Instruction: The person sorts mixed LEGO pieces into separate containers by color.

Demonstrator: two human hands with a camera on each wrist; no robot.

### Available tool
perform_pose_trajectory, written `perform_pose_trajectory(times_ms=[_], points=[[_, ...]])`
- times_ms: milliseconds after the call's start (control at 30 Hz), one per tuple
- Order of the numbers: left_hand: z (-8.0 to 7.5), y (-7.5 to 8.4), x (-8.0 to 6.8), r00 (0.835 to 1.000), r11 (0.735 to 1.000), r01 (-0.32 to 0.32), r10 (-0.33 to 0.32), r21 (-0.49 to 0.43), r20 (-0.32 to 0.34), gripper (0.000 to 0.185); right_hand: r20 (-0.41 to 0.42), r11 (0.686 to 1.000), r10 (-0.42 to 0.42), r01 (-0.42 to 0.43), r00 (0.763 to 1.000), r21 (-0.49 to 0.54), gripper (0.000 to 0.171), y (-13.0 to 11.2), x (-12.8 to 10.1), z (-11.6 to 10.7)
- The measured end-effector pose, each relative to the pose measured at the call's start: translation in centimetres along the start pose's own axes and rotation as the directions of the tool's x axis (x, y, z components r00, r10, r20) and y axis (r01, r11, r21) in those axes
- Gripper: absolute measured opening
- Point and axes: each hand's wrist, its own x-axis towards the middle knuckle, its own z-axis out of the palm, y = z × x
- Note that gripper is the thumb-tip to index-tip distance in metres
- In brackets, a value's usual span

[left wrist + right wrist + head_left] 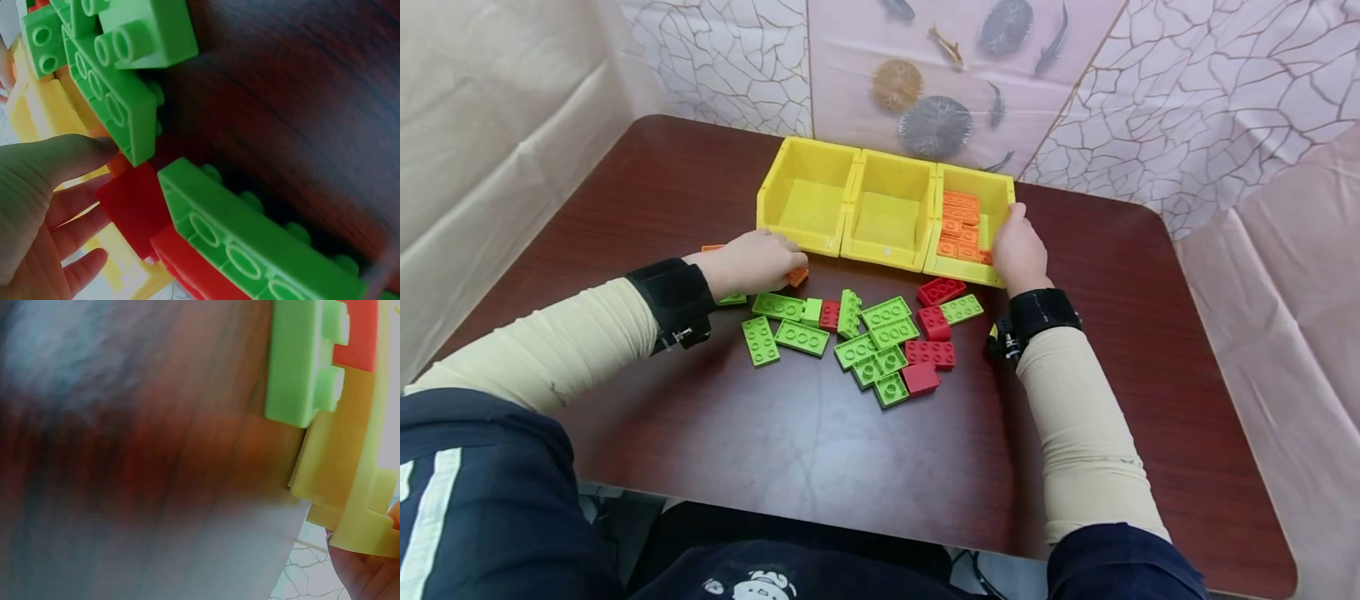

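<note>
Orange brick (798,276), just left of the frame's middle, peeks out from under the left hand (752,262), whose fingers curl down over it on the dark table (790,450). The right hand (1019,250) rests against the front right corner of the right yellow bin (1000,197), which holds orange bricks (961,227); whether it grips the rim I cannot tell. Green bricks (880,337) and red bricks (932,342) lie scattered below the bins
</note>
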Motion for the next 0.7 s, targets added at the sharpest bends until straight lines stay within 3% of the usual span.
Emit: perform_pose_trajectory(times_ms=[200, 400, 567, 700], points=[[-0.3, 0.2, 0.5, 0.999, 0.999, -0.032, 0.032, -0.019, -0.021, 0.014, -0.023, 0.999, -0.006, 0.005, 1.000, -0.047, 0.044, 0.0, 0.1, 0.1], [-2.1, 1.2, 1.6, 0.995, 0.994, -0.069, 0.063, -0.087, -0.072, 0.023, -0.027, 0.997, -0.015, 0.013, 1.000, -0.069, 0.043, -0.2, 0.0, 0.1], [-3.9, 3.2, 3.7, 0.985, 0.986, -0.130, 0.117, -0.100, -0.128, 0.021, -0.035, 0.997, -0.012, 0.010, 0.999, -0.070, 0.042, -0.2, 0.0, 0.1], [-4.6, 5.1, 6.2, 0.983, 0.984, -0.153, 0.142, -0.094, -0.120, 0.020, -0.044, 0.997, -0.020, 0.017, 0.999, -0.073, 0.043, 0.0, 0.0, 0.3]])
